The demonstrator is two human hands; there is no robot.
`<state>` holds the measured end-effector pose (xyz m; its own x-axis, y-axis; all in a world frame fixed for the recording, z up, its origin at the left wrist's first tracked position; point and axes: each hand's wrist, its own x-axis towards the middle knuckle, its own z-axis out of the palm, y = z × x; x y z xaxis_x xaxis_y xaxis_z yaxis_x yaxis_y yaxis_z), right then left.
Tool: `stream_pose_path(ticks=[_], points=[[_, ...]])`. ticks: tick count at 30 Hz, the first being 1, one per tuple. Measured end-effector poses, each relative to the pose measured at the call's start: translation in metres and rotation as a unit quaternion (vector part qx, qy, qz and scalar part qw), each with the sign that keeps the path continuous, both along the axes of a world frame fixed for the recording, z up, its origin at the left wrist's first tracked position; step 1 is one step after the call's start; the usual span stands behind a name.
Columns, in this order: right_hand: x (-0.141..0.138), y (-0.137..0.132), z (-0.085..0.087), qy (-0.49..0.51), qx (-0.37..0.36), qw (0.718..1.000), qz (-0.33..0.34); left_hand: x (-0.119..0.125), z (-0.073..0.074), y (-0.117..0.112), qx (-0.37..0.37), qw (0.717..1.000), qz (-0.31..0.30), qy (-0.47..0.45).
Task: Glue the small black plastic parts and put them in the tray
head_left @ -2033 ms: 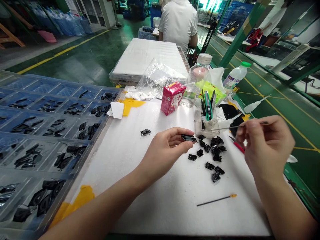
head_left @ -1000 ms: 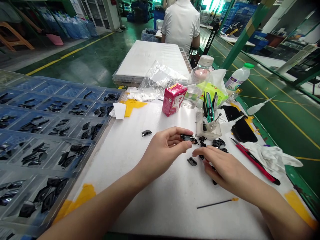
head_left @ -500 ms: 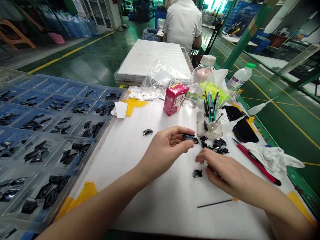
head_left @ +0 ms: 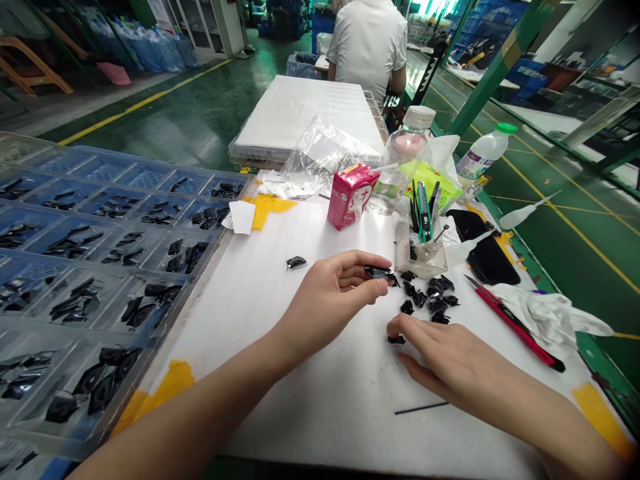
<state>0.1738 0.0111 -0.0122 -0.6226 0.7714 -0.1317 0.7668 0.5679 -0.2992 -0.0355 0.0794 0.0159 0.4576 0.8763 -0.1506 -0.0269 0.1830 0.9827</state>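
Note:
My left hand [head_left: 330, 300] pinches a small black plastic part [head_left: 379, 272] between thumb and fingers, held a little above the white foam pad [head_left: 280, 347]. My right hand [head_left: 440, 363] lies low on the pad with its fingers reaching left, fingertips touching a small black piece [head_left: 397, 340]. Just beyond it lies a loose pile of several black parts [head_left: 430, 297]. A thin black stick [head_left: 420, 407] lies on the pad, partly under my right forearm. One more black part [head_left: 296, 263] sits alone farther left.
Blue compartment trays [head_left: 90, 267] with black parts fill the left. A pink drink carton [head_left: 350, 195], a clear tool cup [head_left: 421, 250], bottles, a red-handled knife [head_left: 515, 323] and a white cloth [head_left: 550, 317] stand behind and right. A person in a white shirt [head_left: 367, 40] sits farther off.
My right hand let go of the thin tool it held two seconds ago, came down onto the pad and slid toward me among the black parts. My left hand kept its part and stayed still.

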Motion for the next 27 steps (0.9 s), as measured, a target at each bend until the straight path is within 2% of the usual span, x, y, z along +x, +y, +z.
stream_pose_path(ticks=[7,14,18,22,27], points=[[-0.001,0.003,0.0,0.004,0.018,1.0,-0.007,-0.001,0.0,-0.001,0.003,1.0,-0.001,-0.002],[-0.002,0.008,0.0,0.015,0.11,0.994,0.003,-0.001,0.002,-0.001,0.004,1.0,0.002,0.002],[0.003,0.007,0.01,0.075,0.146,0.986,-0.017,0.0,0.003,-0.004,0.01,1.0,-0.013,-0.017],[0.012,-0.006,0.028,0.173,0.212,0.962,-0.018,0.002,0.004,-0.011,0.074,0.997,-0.029,0.008],[0.011,-0.01,0.041,0.175,0.251,0.951,-0.036,0.003,0.004,-0.017,0.191,0.979,-0.035,0.059]])
